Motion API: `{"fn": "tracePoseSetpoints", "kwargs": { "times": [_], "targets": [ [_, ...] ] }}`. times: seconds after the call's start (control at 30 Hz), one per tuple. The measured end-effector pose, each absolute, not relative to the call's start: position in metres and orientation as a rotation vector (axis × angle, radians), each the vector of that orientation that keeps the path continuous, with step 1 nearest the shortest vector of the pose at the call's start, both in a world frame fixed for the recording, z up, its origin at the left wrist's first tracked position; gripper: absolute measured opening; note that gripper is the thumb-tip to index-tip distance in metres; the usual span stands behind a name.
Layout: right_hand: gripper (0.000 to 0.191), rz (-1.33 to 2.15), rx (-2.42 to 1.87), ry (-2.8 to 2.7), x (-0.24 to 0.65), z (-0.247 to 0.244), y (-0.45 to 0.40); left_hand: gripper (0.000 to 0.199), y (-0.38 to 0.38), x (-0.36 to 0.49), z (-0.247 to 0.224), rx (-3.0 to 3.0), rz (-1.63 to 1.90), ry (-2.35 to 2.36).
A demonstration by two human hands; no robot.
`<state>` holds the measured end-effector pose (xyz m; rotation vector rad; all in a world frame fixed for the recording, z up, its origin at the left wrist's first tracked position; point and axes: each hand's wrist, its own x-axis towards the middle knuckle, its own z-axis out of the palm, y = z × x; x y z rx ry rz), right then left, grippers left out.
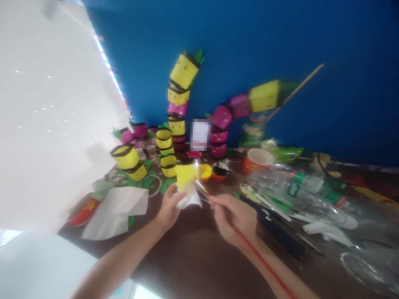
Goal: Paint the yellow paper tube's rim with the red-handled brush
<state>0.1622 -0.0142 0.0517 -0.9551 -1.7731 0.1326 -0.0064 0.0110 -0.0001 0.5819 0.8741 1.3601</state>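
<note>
Holding the yellow-and-white piece (186, 173) at the centre of our clock, our left hand (171, 207) sits at seven o'clock, thumb and fingers clamped on its lower edge. Our right hand (236, 218), at four o'clock, has its fingers closed around the red-handled brush (261, 259). Blur hides whether the bristles touch the piece or stop just beside it.

To brush well, we should grip only the white part, brace the wall lightly so it doesn't buckle, and lay thin, even strokes. The yellow pot (205, 172) is close by at two o'clock, so we can load a little at a time and wipe on its rim; the dark-filled pot (220, 171), just beyond, is best avoided.

The piece's long axis seems to run from twelve to six, yellow end towards twelve, white end towards six; we cannot tell how far it tilts, or whether the white is its own wall or a separate sheet. The brush's long axis runs between ten and half past four, bristles towards ten.
</note>
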Motion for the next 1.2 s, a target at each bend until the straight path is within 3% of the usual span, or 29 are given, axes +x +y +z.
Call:
{"fn": "tracePoseSetpoints", "kwargs": {
  "times": [1.2],
  "targets": [
    [0.019,0.117,-0.964,-1.662,0.1613,0.0462,-0.0075,0.039,0.0102,-0.0063,0.0007,0.617,1.355,0.88]
  ]
}}
